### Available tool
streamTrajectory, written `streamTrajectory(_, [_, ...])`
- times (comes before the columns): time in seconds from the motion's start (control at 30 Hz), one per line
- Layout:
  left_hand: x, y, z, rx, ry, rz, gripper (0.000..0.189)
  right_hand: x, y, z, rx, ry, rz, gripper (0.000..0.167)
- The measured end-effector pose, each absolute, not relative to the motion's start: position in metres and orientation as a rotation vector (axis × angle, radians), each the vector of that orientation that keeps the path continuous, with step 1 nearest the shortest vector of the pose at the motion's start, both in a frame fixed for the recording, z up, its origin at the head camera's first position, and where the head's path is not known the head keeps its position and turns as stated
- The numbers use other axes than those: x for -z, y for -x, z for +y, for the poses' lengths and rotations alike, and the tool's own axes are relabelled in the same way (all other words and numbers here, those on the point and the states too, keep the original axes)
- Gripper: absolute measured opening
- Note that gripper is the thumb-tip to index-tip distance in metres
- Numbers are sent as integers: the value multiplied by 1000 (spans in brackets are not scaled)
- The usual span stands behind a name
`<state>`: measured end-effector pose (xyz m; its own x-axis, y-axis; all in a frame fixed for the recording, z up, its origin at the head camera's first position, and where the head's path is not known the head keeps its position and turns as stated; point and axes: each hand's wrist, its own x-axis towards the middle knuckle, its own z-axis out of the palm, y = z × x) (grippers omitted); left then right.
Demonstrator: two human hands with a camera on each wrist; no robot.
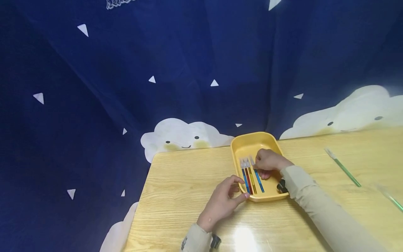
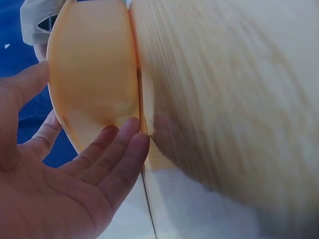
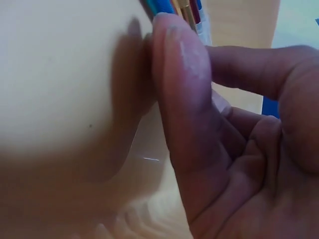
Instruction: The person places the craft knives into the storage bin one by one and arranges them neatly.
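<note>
In the head view my right hand reaches into a yellow tray. Its thumb and fingers pinch the capped upper end of a blue craft knife, whose handle lies along the tray floor. To the left of it, side by side, are a yellow craft knife, a red craft knife and another blue craft knife, with clear caps pointing away. My left hand touches the tray's near-left corner; in the left wrist view its fairly straight fingers lie against the outer wall.
Right of the tray a green craft knife lies on the wooden table, and a second green one is cut by the view's edge. A dark blue curtain with white clouds hangs behind the table.
</note>
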<state>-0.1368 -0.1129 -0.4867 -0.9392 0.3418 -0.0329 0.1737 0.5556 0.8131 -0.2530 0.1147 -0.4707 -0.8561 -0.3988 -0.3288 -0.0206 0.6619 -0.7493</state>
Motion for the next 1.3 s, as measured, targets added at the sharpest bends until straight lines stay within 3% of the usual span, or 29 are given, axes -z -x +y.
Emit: streamTrajectory(1.3, [484,137,-114,-1306,-421,2614,37,472,254,111,1143,334,2302,28])
